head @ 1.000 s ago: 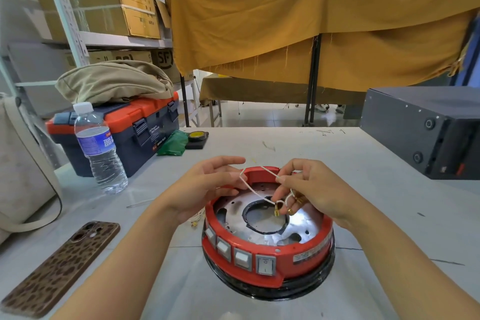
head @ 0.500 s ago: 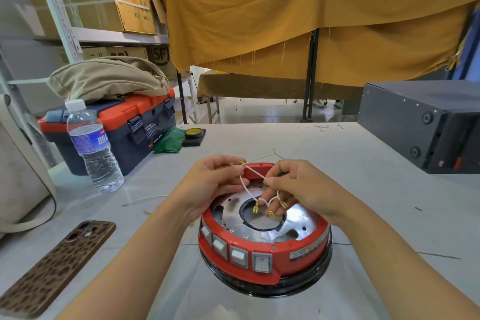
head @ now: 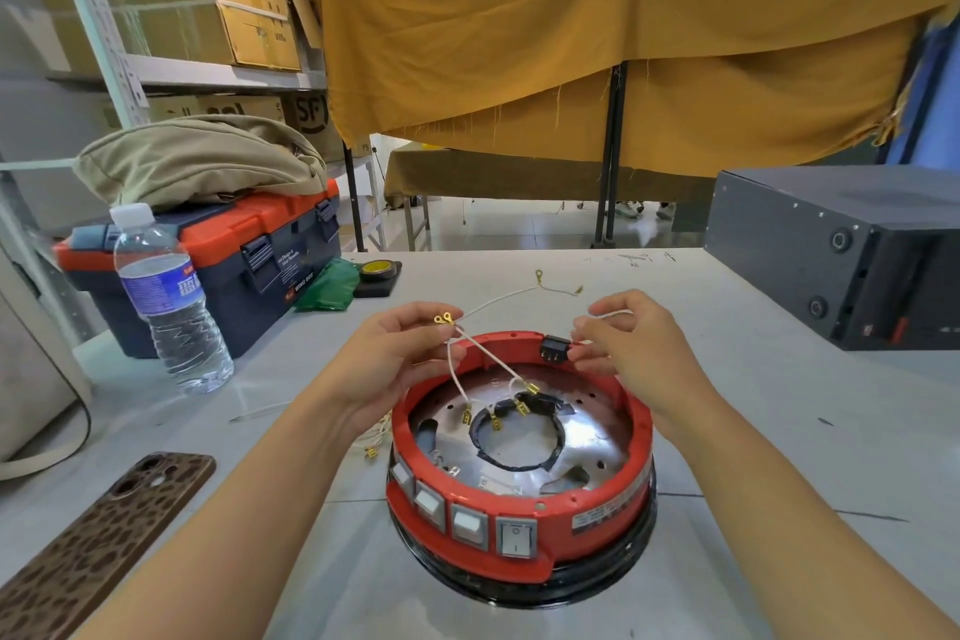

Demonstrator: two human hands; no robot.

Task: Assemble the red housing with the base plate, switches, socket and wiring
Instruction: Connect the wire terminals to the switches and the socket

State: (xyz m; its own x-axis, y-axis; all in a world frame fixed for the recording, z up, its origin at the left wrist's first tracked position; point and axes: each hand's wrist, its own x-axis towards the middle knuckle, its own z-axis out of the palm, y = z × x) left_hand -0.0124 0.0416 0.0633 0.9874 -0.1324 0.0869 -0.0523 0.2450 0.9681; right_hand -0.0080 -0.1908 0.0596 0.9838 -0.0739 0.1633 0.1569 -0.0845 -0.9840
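We are in the wiring step, by our reading: the round red plastic housing (head: 519, 499) sits low in the centre of the frame on the pale grey worktable (head: 779, 405), with the shiny perforated metal base plate (head: 592, 437) seated inside it and white rocker switches (head: 467, 522) along its near wall. Our left hand (head: 387, 364) pinches a bundle of thin white wires with brass terminals (head: 470, 369), their free ends dangling over the plate's central opening. Our right hand (head: 631, 346) closes narrowly on a wire end at the small black socket (head: 555, 346) in the far rim. Next we likely need to separate one terminal and push it onto its tab. The loose tangle could snag. A clear water bottle (head: 166, 301), orange-lidded toolbox (head: 218, 255) and leopard-print phone case (head: 98, 551) stand well clear at left.
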